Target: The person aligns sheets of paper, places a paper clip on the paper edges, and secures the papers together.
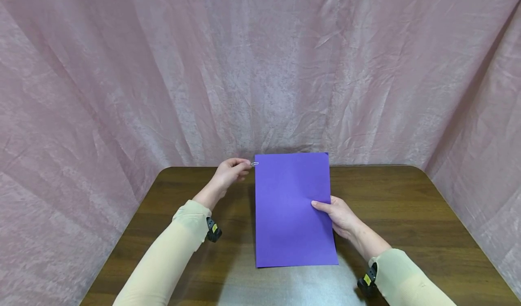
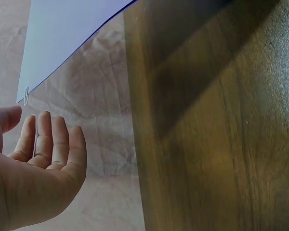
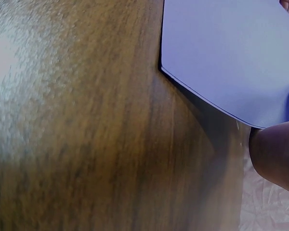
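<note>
Purple paper (image 1: 291, 233) stands raised above the table, gripped at its right edge by my right hand (image 1: 343, 216), thumb on the front and the other fingers hidden behind. A small wire paper clip (image 1: 254, 163) sits on the left edge near the top corner. Just left of the clip is my left hand (image 1: 232, 172). In the left wrist view a small gap separates the thumb and loosely bent fingers from the paper clip (image 2: 26, 96). The right wrist view shows the lower edge of the paper (image 3: 221, 53) with a double line along it, and part of the right thumb side.
A brown wooden table (image 1: 386, 206) with rounded far corners lies beneath the hands. Pink curtains (image 1: 244, 71) hang behind it and along the sides. Dark bands with yellow marks, a left one (image 1: 213, 229) and a right one (image 1: 368, 280), circle the sleeved wrists.
</note>
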A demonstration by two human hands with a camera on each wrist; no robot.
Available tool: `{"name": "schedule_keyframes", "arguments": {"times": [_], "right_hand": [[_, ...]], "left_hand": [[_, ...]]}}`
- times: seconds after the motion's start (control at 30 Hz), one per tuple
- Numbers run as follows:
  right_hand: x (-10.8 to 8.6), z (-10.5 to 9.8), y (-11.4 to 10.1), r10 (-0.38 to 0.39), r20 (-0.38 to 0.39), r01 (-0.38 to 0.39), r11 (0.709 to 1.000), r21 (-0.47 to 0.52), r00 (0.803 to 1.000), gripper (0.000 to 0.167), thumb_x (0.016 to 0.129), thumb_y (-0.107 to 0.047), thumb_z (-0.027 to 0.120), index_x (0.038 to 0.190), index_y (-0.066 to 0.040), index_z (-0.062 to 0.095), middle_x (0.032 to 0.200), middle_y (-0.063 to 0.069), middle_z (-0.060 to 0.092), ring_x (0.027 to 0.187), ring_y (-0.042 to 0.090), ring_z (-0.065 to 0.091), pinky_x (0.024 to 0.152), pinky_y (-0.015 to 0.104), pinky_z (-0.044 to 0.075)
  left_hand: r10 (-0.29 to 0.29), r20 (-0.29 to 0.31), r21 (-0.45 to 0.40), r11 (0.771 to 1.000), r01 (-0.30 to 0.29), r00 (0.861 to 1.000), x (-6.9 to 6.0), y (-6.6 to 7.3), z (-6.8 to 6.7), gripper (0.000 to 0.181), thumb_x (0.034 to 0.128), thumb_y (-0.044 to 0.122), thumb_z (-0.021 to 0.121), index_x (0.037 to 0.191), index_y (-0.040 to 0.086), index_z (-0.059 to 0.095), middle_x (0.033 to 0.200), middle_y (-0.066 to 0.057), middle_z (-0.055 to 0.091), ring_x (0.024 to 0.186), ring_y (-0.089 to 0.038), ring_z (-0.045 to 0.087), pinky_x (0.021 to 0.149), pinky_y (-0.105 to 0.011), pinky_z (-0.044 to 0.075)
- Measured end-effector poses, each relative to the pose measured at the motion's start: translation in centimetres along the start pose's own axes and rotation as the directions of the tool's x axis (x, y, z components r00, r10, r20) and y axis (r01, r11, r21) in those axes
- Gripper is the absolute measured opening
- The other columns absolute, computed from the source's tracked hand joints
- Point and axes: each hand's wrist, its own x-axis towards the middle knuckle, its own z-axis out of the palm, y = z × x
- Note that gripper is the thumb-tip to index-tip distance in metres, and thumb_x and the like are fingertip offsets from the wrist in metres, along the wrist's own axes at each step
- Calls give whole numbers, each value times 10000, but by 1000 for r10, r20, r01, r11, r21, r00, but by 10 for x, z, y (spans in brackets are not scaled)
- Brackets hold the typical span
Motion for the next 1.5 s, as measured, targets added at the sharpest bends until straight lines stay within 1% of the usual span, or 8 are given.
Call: {"name": "schedule_keyframes", "arguments": {"times": [0.27,0.43,0.6,0.83,1.1,1.33,1.43,1.5], "right_hand": [[0,0,-1,6,-2,-6,1000,9,1000,59,1005,-95,632,1058,-100,659,866,56,756,783,198,739,699,351,603],[1,1,0,4,4,-4,1000,13,1000,55,1001,-98,640,1049,-107,666,868,54,756,786,199,740,701,352,603],[1,1,1,4,1,-4,1000,13,1000,48,1001,-100,643,1039,-109,670,863,53,756,783,198,740,698,352,604],[1,1,1,4,2,-4,1000,17,1000,49,1002,-98,643,1044,-109,667,863,52,755,781,197,739,698,354,605],[1,2,0,4,12,-4,1000,15,1000,59,1011,-102,636,1062,-106,666,876,54,757,794,200,740,708,356,605],[1,2,-1,0,26,0,1000,5,1000,75,1014,-107,634,1083,-89,656,884,57,758,800,201,740,709,354,604],[1,3,-1,-2,25,1,1000,3,1000,86,1011,-108,639,1092,-85,658,888,59,758,803,204,740,711,355,604],[1,4,-1,-2,26,2,1000,2,1000,89,1011,-108,639,1095,-86,659,890,60,759,804,205,740,712,355,604]], "left_hand": [[48,-1,-51,998,-48,999,3,-3,5,358,1012,164,663,1314,-25,624,1242,-226,653,895,-125,654,1035,-557,471],[72,-10,-65,995,-73,997,2,-1,8,338,1005,126,662,1300,-35,625,1196,-239,661,846,-105,645,899,-413,552],[70,-1,-77,995,-70,998,3,0,8,364,1006,112,659,1331,-39,598,1217,-259,652,836,-95,639,772,-264,550],[69,-34,-86,994,-72,997,5,0,10,350,980,91,684,1304,-21,614,1105,-178,698,813,-110,649,805,-313,556],[60,-57,-104,992,-66,997,5,0,12,360,956,90,705,1295,-2,626,1057,-143,713,787,-98,645,711,-222,549],[51,-57,-113,992,-58,997,6,0,11,372,957,85,701,1307,-7,616,921,11,701,870,-175,657,717,-217,554],[37,-59,-116,992,-44,998,5,1,12,376,955,81,700,1312,-5,616,923,28,700,920,-216,657,758,-250,566],[22,-57,-126,992,-29,998,4,2,13,380,956,79,698,1318,-3,615,939,26,703,916,-202,658,857,-331,573]]}}
